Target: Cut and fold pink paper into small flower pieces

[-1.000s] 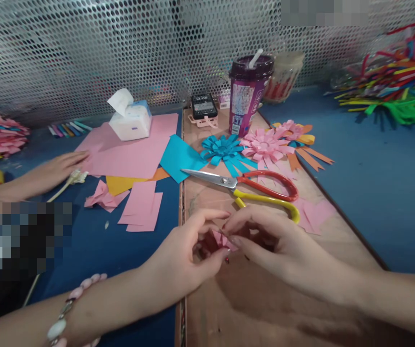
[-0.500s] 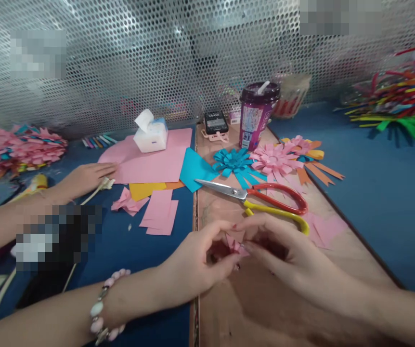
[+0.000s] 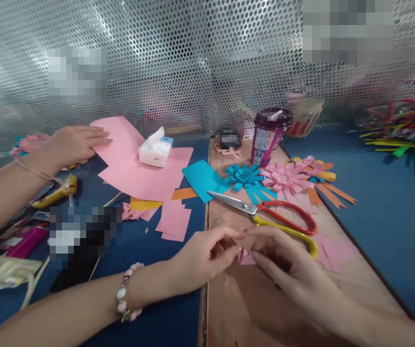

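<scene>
The left hand (image 3: 202, 260) and right hand (image 3: 294, 265) pinch pink paper (image 3: 245, 258); scissors (image 3: 244, 206) lie just beyond. A cup (image 3: 269, 139) stands farther back.

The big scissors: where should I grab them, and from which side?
Probably by the red handle and yellow handle, coming from the right. The scissors lie with both handles on that side, while the pointed blades face left, away from your fingers.

Curled left hand (image 3: 207, 258) near right hand (image 3: 291, 262)
</scene>
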Tool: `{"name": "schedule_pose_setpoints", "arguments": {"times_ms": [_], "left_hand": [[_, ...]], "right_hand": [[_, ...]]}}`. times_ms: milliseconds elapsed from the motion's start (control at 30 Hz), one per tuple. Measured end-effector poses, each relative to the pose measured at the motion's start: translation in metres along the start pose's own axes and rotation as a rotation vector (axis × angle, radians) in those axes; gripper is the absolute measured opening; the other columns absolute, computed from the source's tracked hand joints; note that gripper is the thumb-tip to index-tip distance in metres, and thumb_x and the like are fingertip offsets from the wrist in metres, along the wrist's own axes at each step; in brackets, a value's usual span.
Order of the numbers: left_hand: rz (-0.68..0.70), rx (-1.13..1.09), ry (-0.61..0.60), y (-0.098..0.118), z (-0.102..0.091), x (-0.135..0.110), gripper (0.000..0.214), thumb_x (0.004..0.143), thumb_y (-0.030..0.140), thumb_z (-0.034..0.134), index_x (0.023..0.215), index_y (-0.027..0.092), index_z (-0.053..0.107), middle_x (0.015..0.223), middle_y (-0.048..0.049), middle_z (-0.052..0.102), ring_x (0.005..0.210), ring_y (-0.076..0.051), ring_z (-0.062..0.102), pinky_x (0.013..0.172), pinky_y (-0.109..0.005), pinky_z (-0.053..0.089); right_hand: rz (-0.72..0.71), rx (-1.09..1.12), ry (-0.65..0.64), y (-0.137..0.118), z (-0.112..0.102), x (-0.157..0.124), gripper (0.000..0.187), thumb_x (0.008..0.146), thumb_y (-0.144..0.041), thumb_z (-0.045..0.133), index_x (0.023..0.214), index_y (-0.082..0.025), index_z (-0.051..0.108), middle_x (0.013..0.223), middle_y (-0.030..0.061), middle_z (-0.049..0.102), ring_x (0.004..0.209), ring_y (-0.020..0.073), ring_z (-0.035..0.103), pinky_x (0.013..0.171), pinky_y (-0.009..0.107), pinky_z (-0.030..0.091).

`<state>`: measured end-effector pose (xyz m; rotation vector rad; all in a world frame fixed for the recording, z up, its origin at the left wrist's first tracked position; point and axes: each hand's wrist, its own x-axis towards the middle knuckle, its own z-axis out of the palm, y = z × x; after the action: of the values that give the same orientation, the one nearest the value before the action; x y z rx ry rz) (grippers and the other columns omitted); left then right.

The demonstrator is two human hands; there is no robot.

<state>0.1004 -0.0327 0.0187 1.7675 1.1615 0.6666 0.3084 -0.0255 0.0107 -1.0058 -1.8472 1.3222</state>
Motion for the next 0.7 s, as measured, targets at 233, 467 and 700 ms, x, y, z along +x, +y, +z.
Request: {"name": "schedule_pose_setpoints", "arguments": {"times_ms": [233, 467, 700], "left_hand": [[0.019, -0.037, -0.01, -0.001, 0.001, -0.001, 0.034, 0.085, 0.03, 0.059, 0.116, 0.019, 0.057, 0.089, -0.0032, 0.067, 0.069, -0.011, 0.059, 0.064, -0.023, 0.047], [0.054, 0.059, 0.029, -0.004, 0.003, -0.002, 0.027, 0.091, 0.031, 0.048, 0.112, 0.019, 0.06, 0.099, -0.0055, 0.068, 0.072, -0.013, 0.06, 0.064, -0.025, 0.048], [0.024, 0.45, 0.12, 0.016, -0.042, 0.006, 0.03, 0.091, 0.037, 0.047, 0.113, 0.021, 0.061, 0.11, -0.0063, 0.067, 0.09, -0.018, 0.062, 0.079, -0.031, 0.049]], "right_hand": [[0.043, -0.007, 0.01, 0.004, 0.005, -0.005, 0.026, 0.094, -0.032, 0.048, 0.119, -0.024, 0.049, 0.098, 0.006, 0.062, 0.087, 0.0175, 0.063, 0.077, 0.032, 0.056], [0.052, 0.002, -0.02, 0.008, 0.005, 0.001, 0.03, 0.094, -0.034, 0.049, 0.122, -0.025, 0.046, 0.097, 0.0046, 0.062, 0.083, 0.016, 0.062, 0.079, 0.033, 0.055], [-0.003, -0.125, -0.008, 0.006, 0.006, 0.004, 0.026, 0.093, -0.031, 0.049, 0.118, -0.024, 0.05, 0.083, 0.0021, 0.061, 0.078, 0.0163, 0.062, 0.072, 0.029, 0.054]]}}
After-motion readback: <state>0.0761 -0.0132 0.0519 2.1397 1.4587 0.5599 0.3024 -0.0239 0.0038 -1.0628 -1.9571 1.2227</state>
